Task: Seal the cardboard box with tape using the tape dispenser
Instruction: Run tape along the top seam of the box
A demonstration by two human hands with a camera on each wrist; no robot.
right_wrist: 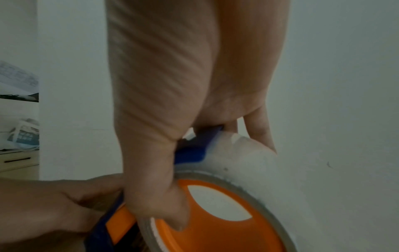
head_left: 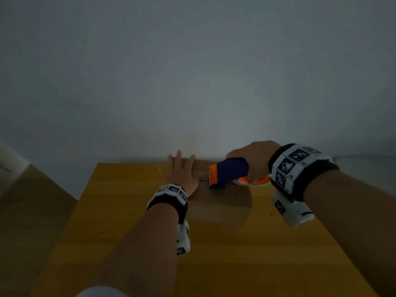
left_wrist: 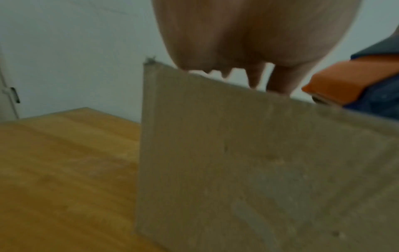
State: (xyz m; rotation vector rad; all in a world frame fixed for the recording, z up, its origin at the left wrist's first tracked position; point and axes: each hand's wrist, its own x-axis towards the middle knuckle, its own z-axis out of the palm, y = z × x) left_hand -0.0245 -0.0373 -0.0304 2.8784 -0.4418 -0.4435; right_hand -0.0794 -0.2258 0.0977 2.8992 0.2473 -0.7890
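Progress first: the cardboard box [head_left: 220,202] sits on the wooden table [head_left: 120,211], pushed up near the wall [head_left: 192,71], and its top flaps look folded down already. The tape dispenser [head_left: 227,172] is down on top of the box, right around the middle seam, so I'd say taping is just starting or partway through. Honestly can't make out any laid tape on the cardboard, the footage is too dark and blurry for that, so how much seam is covered is anyone's guess. What's left, as far as I can judge: run the strip along the seam, cut it off, maybe press the ends down over the sides.

Hands now. The left hand [head_left: 184,172] lies flat on the left part of the box top, fingers straight and a bit spread, pointing toward the wall, basically pinning the flap and keeping the box from sliding. In the left wrist view you see the fingers [left_wrist: 278,80] reaching over the top edge with the orange nose of the dispenser just beside them.

The right hand [head_left: 255,159] is wrapped around the blue handle of the dispenser from above, wrist raised, forearm coming in from the right. In the right wrist view the thumb [right_wrist: 159,204] rests against the orange hub next to the tape roll [right_wrist: 248,162], and the other fingers curl over the handle
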